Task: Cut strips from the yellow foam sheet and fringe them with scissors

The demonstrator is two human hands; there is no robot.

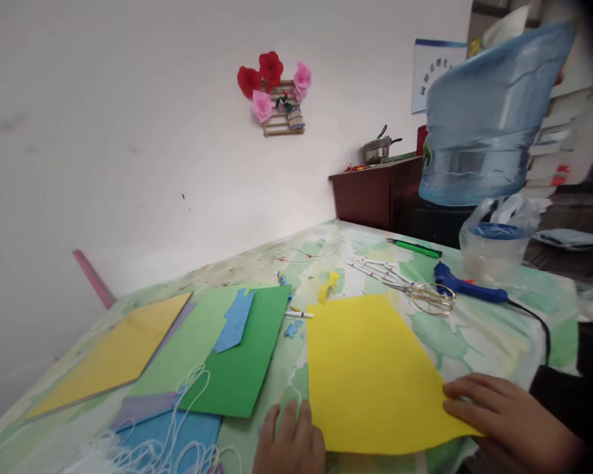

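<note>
A bright yellow sheet [375, 375], seemingly craft foam or felt, lies in front of me with its lower right corner slightly raised. My right hand [508, 408] pinches that corner, fingers on top and the thumb mostly hidden. By the lower left edge rests my left hand [289, 441], its fingers stretched forward on the tablecloth and its side touching the sheet. Just beyond the top edge is a curled yellow scrap [329, 287]. Gold-handled scissors [427, 296] and a blue glue gun [467, 287] lie to the upper right.
Green sheets [247, 388] with a cut blue piece [236, 321], an orange-yellow board [123, 349] and tangled white string [153, 454] lie left. White pens [370, 268], a green utility knife [415, 247] and a bagged tub [497, 247] are farther back. A large water bottle [494, 125] stands behind.
</note>
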